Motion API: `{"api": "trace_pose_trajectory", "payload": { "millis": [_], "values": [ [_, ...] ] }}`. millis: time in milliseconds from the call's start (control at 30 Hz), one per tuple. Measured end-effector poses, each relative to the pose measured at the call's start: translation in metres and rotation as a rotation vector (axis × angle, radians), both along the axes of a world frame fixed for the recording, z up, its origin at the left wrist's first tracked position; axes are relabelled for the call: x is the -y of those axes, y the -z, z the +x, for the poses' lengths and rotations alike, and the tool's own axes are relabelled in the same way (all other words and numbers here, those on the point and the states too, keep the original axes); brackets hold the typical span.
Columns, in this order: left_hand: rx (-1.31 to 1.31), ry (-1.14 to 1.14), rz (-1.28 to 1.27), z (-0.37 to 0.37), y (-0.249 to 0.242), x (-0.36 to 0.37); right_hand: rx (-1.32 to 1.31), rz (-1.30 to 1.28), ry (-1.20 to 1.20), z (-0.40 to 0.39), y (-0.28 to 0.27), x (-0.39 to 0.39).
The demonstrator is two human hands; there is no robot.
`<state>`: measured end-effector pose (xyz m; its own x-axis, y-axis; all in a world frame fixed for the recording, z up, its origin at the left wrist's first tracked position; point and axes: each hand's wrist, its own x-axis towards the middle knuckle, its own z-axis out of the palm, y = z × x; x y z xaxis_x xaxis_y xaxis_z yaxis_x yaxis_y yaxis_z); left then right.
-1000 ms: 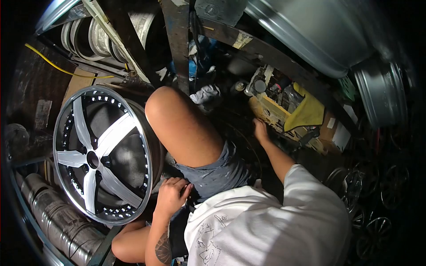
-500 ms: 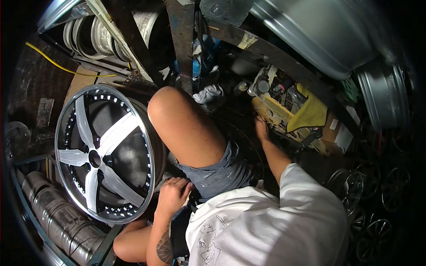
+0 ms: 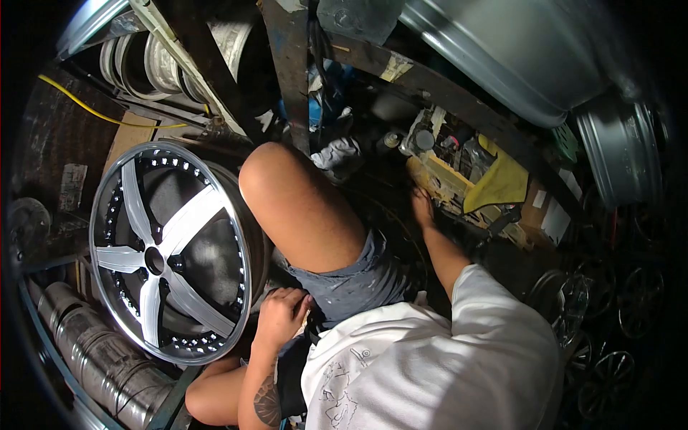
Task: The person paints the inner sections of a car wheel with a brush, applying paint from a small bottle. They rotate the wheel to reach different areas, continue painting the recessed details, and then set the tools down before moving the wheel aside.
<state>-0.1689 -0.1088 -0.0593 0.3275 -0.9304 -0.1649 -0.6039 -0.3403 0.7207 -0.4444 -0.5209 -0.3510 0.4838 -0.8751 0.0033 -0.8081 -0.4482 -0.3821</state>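
Note:
A polished five-spoke wheel rim stands tilted at the left, its outer lip lined with small bright studs. Beside its lower right edge, near the grey shorts, is my left hand with its fingers curled together; what they hold, if anything, is hidden. My right arm reaches forward to the right. My right hand is at the near left side of a cluttered tool box, with its fingers lost in shadow. A yellow-green cloth hangs over the box's right part.
Metal rims fill a rack at the upper left. Large silver wheels hang at the upper right, and more dark wheels stand at the right. A dark post and a crumpled grey rag lie beyond my raised knee.
The view has shifted very slightly. My right fingers have moved a little at the box's edge; my left hand stays beside the rim.

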Motion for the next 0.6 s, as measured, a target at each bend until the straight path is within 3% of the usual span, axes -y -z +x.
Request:
{"api": "trace_pose_trajectory", "payload": {
  "millis": [67, 133, 167, 233, 267, 300, 333, 367, 467, 500, 533, 567, 600],
  "values": [
    [0.003, -0.002, -0.021, 0.0, 0.0, -0.001, -0.251, -0.17, -0.22, -0.008, -0.005, -0.001],
    [0.012, -0.009, -0.028, 0.0, -0.004, -0.001, -0.336, -0.22, -0.274, -0.012, -0.013, -0.009],
    [0.007, 0.01, -0.04, 0.0, -0.004, -0.004, -0.051, 0.156, 0.131, -0.01, -0.023, -0.024],
    [0.027, 0.038, -0.048, 0.006, -0.006, -0.009, -0.108, 0.369, 0.334, 0.002, -0.043, -0.041],
    [0.037, 0.052, -0.042, 0.007, -0.007, -0.011, 0.095, 0.433, 0.326, 0.005, -0.032, -0.046],
    [0.025, 0.053, -0.08, 0.008, -0.008, -0.011, 0.528, 0.497, 0.191, -0.022, 0.06, -0.02],
    [0.011, 0.065, -0.122, 0.008, -0.008, -0.011, 0.734, 0.765, 0.201, 0.026, 0.0, -0.035],
    [0.002, 0.072, -0.068, 0.008, -0.012, -0.012, 0.761, 0.724, 0.126, 0.063, -0.035, -0.043],
    [0.026, 0.085, -0.059, 0.008, -0.022, -0.011, 0.736, 0.34, -0.214, 0.187, -0.177, -0.073],
    [0.037, 0.094, -0.065, 0.006, -0.025, -0.01, 0.629, -0.046, -0.393, 0.215, -0.221, -0.08],
    [0.036, 0.127, -0.068, 0.002, -0.028, -0.007, 0.765, 0.231, -0.431, 0.237, -0.255, -0.088],
    [0.018, 0.112, -0.161, 0.0, -0.034, -0.004, 0.943, 0.385, -0.403, 0.251, -0.239, -0.085],
    [-0.07, 0.097, -0.147, 0.0, -0.047, 0.0, 0.797, 0.229, -0.397, 0.251, -0.226, -0.083]
  ]
}}
